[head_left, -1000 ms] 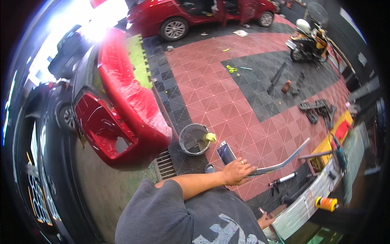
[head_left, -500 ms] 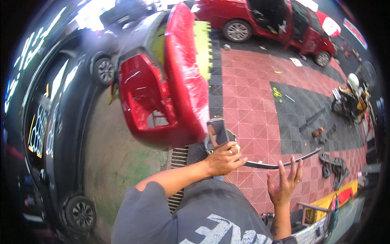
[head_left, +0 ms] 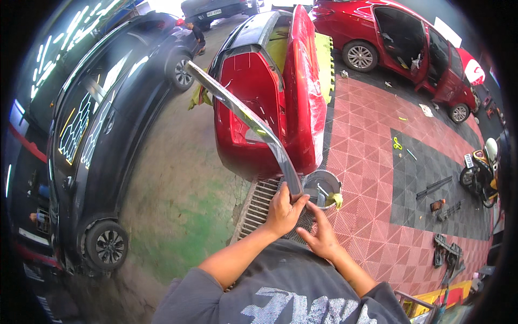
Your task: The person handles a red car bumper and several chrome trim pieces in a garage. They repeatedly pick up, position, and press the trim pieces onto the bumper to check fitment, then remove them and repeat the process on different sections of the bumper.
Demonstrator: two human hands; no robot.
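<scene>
A long, curved trim strip (head_left: 263,132), dark and shiny like chrome, slants from the upper left down to my hands. My left hand (head_left: 285,211) is closed around its near end. Beside that end is my right hand (head_left: 326,237), its index finger stretched toward the strip and its thumb apart; whether a fingertip touches the strip I cannot tell. Past the strip stands a large red car body panel (head_left: 248,75) with a cut-out, partly crossed by the strip. Alongside it is a second long red panel (head_left: 305,97), partly wrapped in clear film.
A round bucket (head_left: 335,178) with a yellow-green cloth (head_left: 337,201) stands just ahead of my hands. A dark car (head_left: 102,156) is at left, a red car (head_left: 399,43) with doors open at far right. A floor grate (head_left: 259,202) runs below the panel. Dark parts (head_left: 448,254) lie on the tiles.
The strip has swung from reaching right to reaching up and left. My right hand has come from the right to beside my left hand. The whole view has turned left.
</scene>
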